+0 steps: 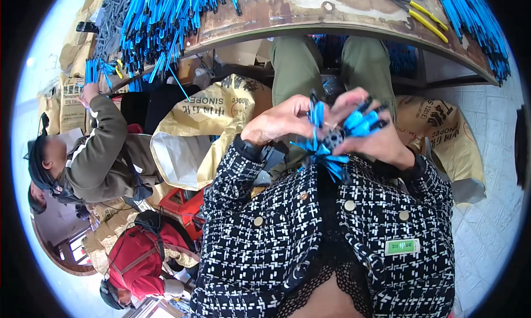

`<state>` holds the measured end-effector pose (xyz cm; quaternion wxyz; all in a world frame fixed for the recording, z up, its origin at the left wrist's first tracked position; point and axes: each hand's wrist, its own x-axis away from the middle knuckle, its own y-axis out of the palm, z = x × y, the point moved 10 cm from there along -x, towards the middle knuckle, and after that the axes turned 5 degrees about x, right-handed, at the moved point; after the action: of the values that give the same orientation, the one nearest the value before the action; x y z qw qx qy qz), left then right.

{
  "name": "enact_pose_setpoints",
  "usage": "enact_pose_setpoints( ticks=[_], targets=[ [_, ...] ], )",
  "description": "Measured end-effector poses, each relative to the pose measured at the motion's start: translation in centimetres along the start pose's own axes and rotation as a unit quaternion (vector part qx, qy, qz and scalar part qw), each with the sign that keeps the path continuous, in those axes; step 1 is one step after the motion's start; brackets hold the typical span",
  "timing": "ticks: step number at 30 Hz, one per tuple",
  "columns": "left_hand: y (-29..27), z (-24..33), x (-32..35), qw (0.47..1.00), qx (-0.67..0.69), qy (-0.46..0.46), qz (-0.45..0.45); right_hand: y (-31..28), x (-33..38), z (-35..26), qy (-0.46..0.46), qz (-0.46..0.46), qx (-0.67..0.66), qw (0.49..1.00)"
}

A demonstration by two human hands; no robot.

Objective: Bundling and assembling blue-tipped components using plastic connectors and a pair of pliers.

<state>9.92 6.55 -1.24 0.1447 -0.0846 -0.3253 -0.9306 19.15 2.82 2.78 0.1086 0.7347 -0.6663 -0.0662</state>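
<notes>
Above my lap, in front of a black-and-white jacket, my two hands work close together. A small black round piece with holes (pixel 333 138) sits between them, with blue strips (pixel 333 164) fanning out below it. My left hand (pixel 282 120) is closed, its fingertips pinching blue strips beside the round piece. My right hand (pixel 376 143) is curled around a bundle of blue strips with black tips (pixel 360 122), its thumb near the black piece. Motion blurs the right fingers somewhat, and the exact contact between strips and black piece cannot be made out.
A worn wooden table (pixel 265 11) curves across the far side, bearing a large blue strip pile (pixel 160 24), another pile (pixel 475 27) and yellow-handled pliers (pixel 423 18). Open paper sacks (pixel 191 130) (pixel 442 132) flank my legs. Two people, one in brown (pixel 99 157), one in red (pixel 141 251), are left.
</notes>
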Motion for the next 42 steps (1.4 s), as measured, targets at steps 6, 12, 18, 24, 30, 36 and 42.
enact_pose_setpoints(
  ticks=[6,12,18,24,30,36,42],
  targets=[
    [-7.5,0.6,6.2,0.879,-0.002,0.231,0.418,-4.7,0.1,1.8,0.037,0.197,0.106,0.974],
    [1.5,2.7,5.5,0.834,-0.312,0.236,0.389,-3.1,0.4,1.1,0.031,0.219,0.088,0.971],
    [2.0,2.4,3.7,0.853,-0.313,0.13,0.397,-3.4,0.9,1.3,0.018,0.257,0.092,0.962],
    [1.3,1.8,2.9,0.864,-0.223,0.17,0.419,-2.5,1.4,0.7,-0.027,0.189,0.011,0.982],
    [2.3,3.7,2.6,0.813,-0.344,0.162,0.441,-3.0,2.2,-0.3,-0.105,0.1,-0.031,0.989],
    [2.1,4.0,2.9,0.789,-0.387,0.189,0.438,-2.9,1.8,-0.3,-0.095,0.107,-0.027,0.989],
    [2.5,4.6,4.1,0.775,-0.39,0.254,0.426,-3.3,1.1,1.7,0.015,0.071,-0.248,0.966]
  ],
)
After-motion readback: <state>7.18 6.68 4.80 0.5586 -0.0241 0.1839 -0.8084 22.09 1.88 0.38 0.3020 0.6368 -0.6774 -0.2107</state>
